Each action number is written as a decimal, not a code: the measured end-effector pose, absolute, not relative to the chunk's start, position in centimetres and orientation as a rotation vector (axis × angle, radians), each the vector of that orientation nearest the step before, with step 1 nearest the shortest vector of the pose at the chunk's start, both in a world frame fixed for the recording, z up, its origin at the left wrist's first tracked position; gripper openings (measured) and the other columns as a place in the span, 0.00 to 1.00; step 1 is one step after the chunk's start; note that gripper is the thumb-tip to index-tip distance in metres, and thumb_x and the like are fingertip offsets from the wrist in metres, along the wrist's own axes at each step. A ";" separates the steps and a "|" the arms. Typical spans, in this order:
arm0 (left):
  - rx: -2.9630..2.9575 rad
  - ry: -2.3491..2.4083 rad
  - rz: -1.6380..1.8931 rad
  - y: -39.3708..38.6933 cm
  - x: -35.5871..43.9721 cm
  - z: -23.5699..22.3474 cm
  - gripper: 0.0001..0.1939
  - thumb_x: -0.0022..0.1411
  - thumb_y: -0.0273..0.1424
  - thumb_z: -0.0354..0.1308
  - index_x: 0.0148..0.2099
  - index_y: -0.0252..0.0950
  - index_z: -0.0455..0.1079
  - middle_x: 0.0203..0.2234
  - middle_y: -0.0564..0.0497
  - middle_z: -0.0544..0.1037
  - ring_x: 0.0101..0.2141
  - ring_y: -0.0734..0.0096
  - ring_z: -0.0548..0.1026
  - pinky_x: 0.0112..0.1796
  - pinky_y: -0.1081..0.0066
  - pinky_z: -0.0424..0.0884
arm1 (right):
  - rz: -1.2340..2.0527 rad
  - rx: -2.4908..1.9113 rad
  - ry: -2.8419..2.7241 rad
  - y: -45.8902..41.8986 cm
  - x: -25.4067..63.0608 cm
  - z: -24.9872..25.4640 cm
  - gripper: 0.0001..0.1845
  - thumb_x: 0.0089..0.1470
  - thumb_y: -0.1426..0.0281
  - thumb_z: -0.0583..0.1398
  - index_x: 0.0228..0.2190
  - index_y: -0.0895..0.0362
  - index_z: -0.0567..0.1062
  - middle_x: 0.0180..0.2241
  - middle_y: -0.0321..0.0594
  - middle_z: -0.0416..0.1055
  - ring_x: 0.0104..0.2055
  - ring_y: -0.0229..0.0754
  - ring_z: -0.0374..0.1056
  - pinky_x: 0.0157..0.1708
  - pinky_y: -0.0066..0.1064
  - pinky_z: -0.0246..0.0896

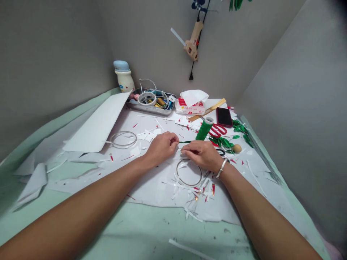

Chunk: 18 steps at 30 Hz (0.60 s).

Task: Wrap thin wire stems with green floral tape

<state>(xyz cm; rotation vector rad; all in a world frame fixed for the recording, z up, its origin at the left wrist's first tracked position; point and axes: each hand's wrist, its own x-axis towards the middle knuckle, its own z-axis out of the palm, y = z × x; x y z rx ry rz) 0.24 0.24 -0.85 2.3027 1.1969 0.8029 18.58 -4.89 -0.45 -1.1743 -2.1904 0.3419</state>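
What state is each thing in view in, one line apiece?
Left hand: pinching green strip
Right hand: fingers curled, grip unclear
Green spool: on end
Phone: screen dark
Bottle: upright, capped
Tissue pack: open, tissue protruding
Glue gun: hanging, stick inserted
Metal tray: uncovered, filled

Pale green tabletop (130,231), white paper (157,191), white strip (187,247)

Light is soft; the top-right corner darkens.

Slim green strip (185,142), straight between hands (163,145)
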 end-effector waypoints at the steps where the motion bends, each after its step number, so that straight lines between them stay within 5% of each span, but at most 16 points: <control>1: 2.349 1.168 0.780 0.1 0.2 -0.9 0.07 0.55 0.27 0.51 0.33 0.36 0.71 0.29 0.50 0.74 0.30 0.70 0.69 0.32 0.71 0.62 | 0.309 -1.175 -2.160 -4.9 18.7 -0.3 0.10 0.55 0.68 0.58 0.32 0.55 0.79 0.29 0.39 0.76 0.31 0.37 0.69 0.33 0.27 0.60; 11: 2.188 0.717 0.657 -1.3 0.6 -0.2 0.07 0.58 0.28 0.52 0.35 0.35 0.71 0.30 0.51 0.73 0.31 0.73 0.70 0.35 0.72 0.64 | 0.502 -1.289 -1.787 -3.4 21.0 -1.3 0.13 0.53 0.62 0.59 0.31 0.58 0.79 0.31 0.39 0.77 0.31 0.39 0.69 0.32 0.29 0.62; 18: 1.970 0.907 0.795 -0.4 0.6 -0.2 0.07 0.57 0.31 0.53 0.35 0.34 0.70 0.25 0.54 0.73 0.26 0.76 0.68 0.29 0.75 0.63 | 0.597 -1.333 -2.090 -3.8 20.1 -1.6 0.11 0.53 0.66 0.58 0.31 0.56 0.80 0.27 0.36 0.76 0.28 0.37 0.69 0.29 0.26 0.59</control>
